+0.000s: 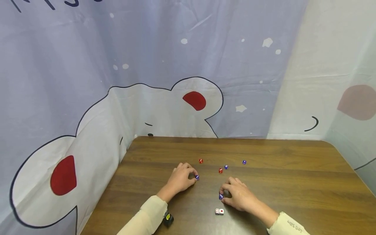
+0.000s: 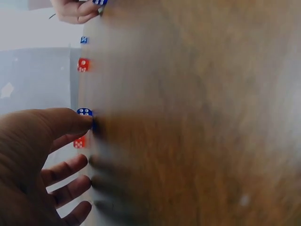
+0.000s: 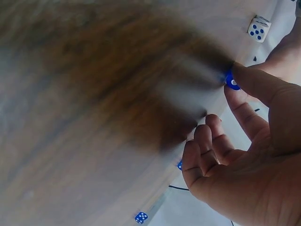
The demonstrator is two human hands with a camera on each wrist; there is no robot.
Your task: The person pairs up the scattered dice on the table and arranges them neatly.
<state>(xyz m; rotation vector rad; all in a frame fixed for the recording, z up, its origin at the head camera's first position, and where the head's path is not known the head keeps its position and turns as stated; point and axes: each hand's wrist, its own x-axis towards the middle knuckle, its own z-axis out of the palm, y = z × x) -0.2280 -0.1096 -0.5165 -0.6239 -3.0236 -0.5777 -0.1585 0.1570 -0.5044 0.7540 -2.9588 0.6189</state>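
Note:
My left hand [image 1: 181,178] pinches a blue die [image 1: 197,177] between thumb and forefinger, low over the table. In the left wrist view that die [image 2: 84,112] shows white pips, and the other fingers are spread apart. Nearer the front, my right hand [image 1: 238,195] pinches a second blue die [image 1: 221,196] with thumb and forefinger. The right wrist view shows this die [image 3: 232,81] partly covered by the thumb, at about table level. Two white dice [image 1: 217,211] sit side by side, touching, just in front of the right hand.
Beyond the hands, a red die [image 1: 201,161], another red die [image 1: 220,170], a blue die [image 1: 226,166] and a further blue die [image 1: 244,162] lie scattered on the brown wooden table [image 1: 293,176]. A printed curtain [image 1: 164,49] hangs behind the table's back edge.

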